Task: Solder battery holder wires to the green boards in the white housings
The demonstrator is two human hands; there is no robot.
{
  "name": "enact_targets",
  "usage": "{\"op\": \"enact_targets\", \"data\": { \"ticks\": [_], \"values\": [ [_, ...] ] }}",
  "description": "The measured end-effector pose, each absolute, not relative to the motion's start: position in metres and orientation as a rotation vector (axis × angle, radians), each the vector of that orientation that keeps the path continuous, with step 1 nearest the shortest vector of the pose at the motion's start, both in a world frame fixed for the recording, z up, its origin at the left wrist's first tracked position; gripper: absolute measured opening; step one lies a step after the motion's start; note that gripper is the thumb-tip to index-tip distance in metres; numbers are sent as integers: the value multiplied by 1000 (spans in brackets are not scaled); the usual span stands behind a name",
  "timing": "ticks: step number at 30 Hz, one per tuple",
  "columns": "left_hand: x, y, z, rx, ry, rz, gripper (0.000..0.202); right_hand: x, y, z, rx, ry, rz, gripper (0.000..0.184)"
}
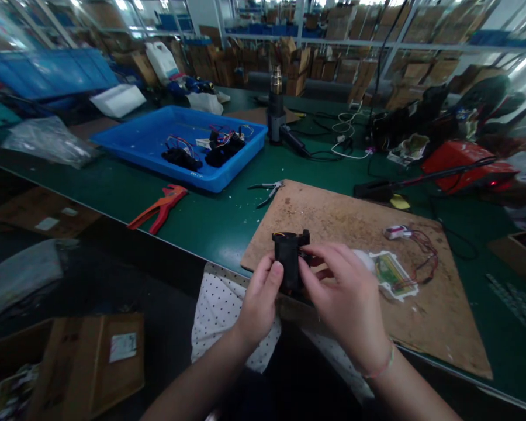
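Note:
A black plastic housing (288, 260) with a small side knob and a bit of yellow wire at its top is held over the near edge of the brown board. My left hand (263, 295) is closed around its left side, thumb on the front face. At its right side, the fingers of my right hand (344, 289) pinch against the housing; what lies under those fingertips is hidden. On the board, right of my right hand, lies a green circuit board in a white frame (394, 273), wired to a small white connector block (397, 232).
A blue tray (131, 149) holds several black parts with wires. Red-handled cutters (160, 209) and small pliers (269, 190) lie on the green table. A heat gun (275, 108) stands upright behind. An orange-red box (469, 166) sits at right, an open carton (87, 362) below left.

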State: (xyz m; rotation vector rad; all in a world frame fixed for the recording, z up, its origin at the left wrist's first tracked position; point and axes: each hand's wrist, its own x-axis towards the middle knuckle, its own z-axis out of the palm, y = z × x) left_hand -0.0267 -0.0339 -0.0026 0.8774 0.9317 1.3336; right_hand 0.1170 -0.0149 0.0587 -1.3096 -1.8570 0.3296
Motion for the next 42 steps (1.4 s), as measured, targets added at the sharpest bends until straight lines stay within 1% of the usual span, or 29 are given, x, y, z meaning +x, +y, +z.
{"op": "enact_targets", "data": {
  "ticks": [5,9,12,14,16,18,21,23,26,28,31,35,39,42],
  "values": [
    [-33,-45,-5,973,988,1348,39,113,-27,51,-1259,-1981,129,17],
    [-39,-50,-6,1075,1033,1313,38,110,-30,56,-1362,-2123,39,15],
    [-45,-51,-5,913,1028,1299,40,111,-31,57,-1452,-2215,-1,12],
    [-50,-49,-2,662,994,1266,45,113,-31,54,-1397,-2215,122,8],
    [-55,-47,0,454,968,1204,48,116,-34,47,-1294,-2097,362,4],
    [-58,-46,1,348,965,1129,44,116,-39,39,-1215,-1830,649,3],
    [-59,-44,1,223,952,1016,30,111,-47,31,-1156,-1313,1000,5],
    [-57,-44,3,184,954,978,23,110,-51,28,-1140,-1064,1116,13],
    [-57,-43,8,183,990,986,20,117,-57,25,-1133,-918,1145,20],
    [-60,-42,13,210,1028,1009,24,128,-64,20,-1140,-888,1120,21],
    [-65,-39,16,277,1105,1040,35,147,-78,12,-1197,-901,1010,24],
    [-67,-27,15,410,1220,1069,47,173,-94,9,-1376,-955,709,29],
    [-67,-6,14,617,1323,1072,41,204,-95,16,-1399,-927,273,29],
    [-69,12,14,829,1358,1019,36,225,-91,21,-1383,-899,127,28]
  ]
}}
